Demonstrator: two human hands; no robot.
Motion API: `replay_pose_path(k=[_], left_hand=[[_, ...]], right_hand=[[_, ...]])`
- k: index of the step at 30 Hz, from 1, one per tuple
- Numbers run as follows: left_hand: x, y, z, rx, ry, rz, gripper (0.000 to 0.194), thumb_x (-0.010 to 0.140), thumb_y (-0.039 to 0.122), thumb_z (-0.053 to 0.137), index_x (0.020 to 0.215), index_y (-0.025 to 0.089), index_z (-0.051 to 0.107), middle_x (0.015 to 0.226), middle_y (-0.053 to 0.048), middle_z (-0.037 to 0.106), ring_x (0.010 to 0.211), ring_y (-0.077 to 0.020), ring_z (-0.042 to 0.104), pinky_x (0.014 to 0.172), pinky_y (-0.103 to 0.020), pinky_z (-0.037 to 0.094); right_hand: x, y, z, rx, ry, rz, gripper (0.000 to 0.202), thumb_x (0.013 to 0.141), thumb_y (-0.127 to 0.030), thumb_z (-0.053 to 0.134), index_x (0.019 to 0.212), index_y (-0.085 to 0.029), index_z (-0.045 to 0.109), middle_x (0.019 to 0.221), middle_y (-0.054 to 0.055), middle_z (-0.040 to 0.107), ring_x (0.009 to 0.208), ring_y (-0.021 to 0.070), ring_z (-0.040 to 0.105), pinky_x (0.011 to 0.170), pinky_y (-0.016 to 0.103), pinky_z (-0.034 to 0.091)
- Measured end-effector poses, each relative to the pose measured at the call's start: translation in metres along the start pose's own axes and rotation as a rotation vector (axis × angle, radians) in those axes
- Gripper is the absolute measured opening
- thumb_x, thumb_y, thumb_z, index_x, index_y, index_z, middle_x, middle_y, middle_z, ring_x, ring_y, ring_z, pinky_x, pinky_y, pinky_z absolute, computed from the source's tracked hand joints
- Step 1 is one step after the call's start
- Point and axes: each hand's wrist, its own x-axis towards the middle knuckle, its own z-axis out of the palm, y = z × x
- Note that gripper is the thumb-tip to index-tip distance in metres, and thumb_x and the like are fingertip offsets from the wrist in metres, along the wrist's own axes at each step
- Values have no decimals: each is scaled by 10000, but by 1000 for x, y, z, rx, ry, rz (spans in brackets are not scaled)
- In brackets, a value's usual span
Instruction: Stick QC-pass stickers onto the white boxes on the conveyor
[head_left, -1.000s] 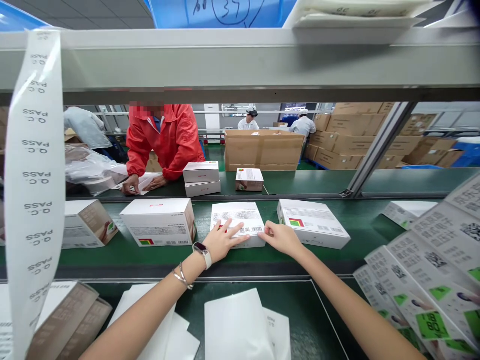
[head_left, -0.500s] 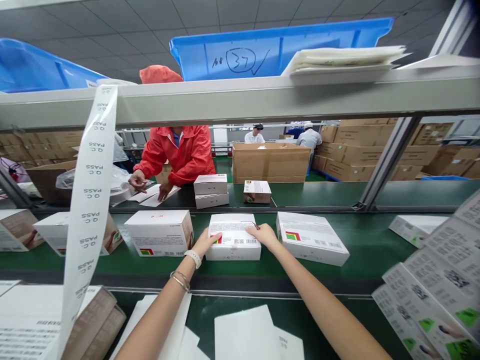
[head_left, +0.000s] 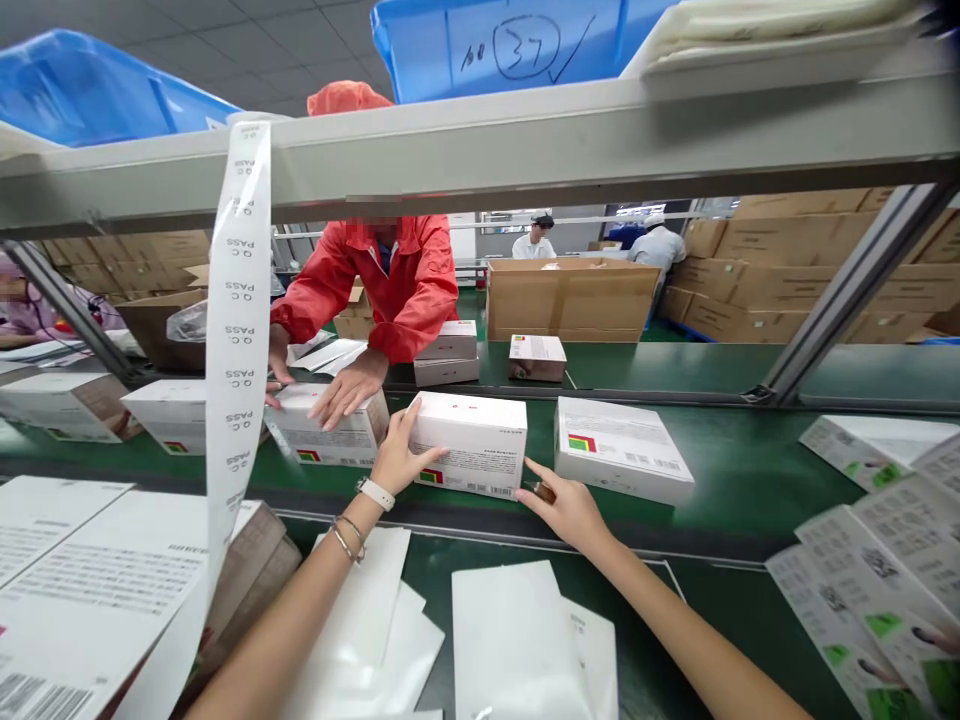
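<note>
My left hand (head_left: 405, 458) grips the left end of a white printed box (head_left: 471, 440), its thumb on the front face and its fingers near the top edge. The box stands upright on the green conveyor belt (head_left: 517, 525). At the box's lower right corner is my right hand (head_left: 564, 508), thumb and index finger touching or close to the edge. A small brownish item shows in its curled fingers; its kind cannot be made out. To the left, a co-worker's hands (head_left: 349, 388) touch another white box (head_left: 330, 440). A third white box (head_left: 622, 450) lies flat to the right.
A roll-fed strip of Q.C. PASS stickers (head_left: 238, 330) hangs from the shelf beam (head_left: 480, 150). White sheets (head_left: 510, 640) lie in front of me. Stacked boxes (head_left: 97, 590) stand at left, printed sheets (head_left: 877, 600) at right. A person in red (head_left: 405, 270) leans in opposite.
The box between my hands has been tipped from lying flat to standing upright. My right hand has moved down to its lower corner. The co-worker's hands have come forward onto the neighbouring box.
</note>
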Motion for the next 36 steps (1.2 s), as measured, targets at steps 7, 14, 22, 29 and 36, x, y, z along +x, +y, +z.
replay_pose_path(k=[7,14,22,29,36], left_hand=[[-50,38,-24,310,79,219,449,786,344,533,1193,192,422,1350,-122,237,1228,-306,222,975,-477,223],[-128,98,19,158,-728,531,398,890,374,311,1281,300,306,1371,-9,261,1262,-269,154,985,-514,156],[-136,92,28,180,-748,476,405,893,316,315,1295,287,281,1392,-33,200,1264,-279,138,974,-548,124],[-135,99,24,167,-739,471,403,878,286,368,1278,276,314,1377,-42,242,1253,-294,174,955,-581,147],[-65,104,36,91,-516,324,376,893,302,320,1263,238,342,1381,-11,235,1277,-211,122,1028,-455,104]], right_hand=[[-74,-52,-11,1,-388,-221,227,869,-334,315,809,-217,501,606,-27,587,543,125,529,514,221,296],[-114,-67,18,-312,-444,-318,149,805,-282,412,827,-179,518,616,16,617,551,157,547,472,254,218],[-119,-73,37,-231,-339,-301,181,722,-271,535,846,-142,563,602,26,626,576,170,552,524,259,308],[-106,-82,7,265,-299,-172,241,618,-339,647,544,-183,479,506,-42,509,463,87,447,466,196,325],[-8,6,-56,91,159,230,357,700,-491,522,524,-190,445,454,-53,383,457,102,388,485,225,302]])
